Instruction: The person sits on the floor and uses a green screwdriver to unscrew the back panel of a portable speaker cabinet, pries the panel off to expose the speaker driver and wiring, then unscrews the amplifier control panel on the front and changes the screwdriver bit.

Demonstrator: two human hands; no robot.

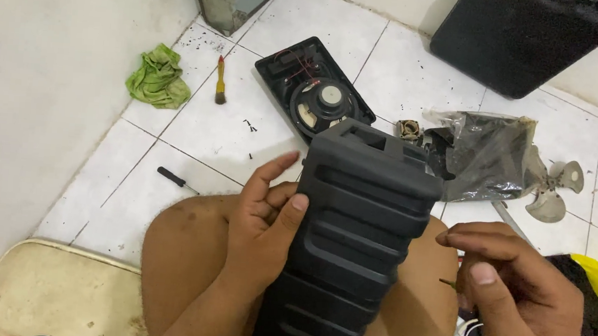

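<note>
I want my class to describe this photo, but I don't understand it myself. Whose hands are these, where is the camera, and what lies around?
The camera sits on a person's head and looks down at their own two bare hands and knees. The left hand steadies a ribbed black plastic housing standing between the knees. The right hand pinches something small, too tiny to name. On the tiled floor lie a panel with a speaker, a green rag, a brush, a screwdriver, a dark plastic bag and a fan blade.
</note>
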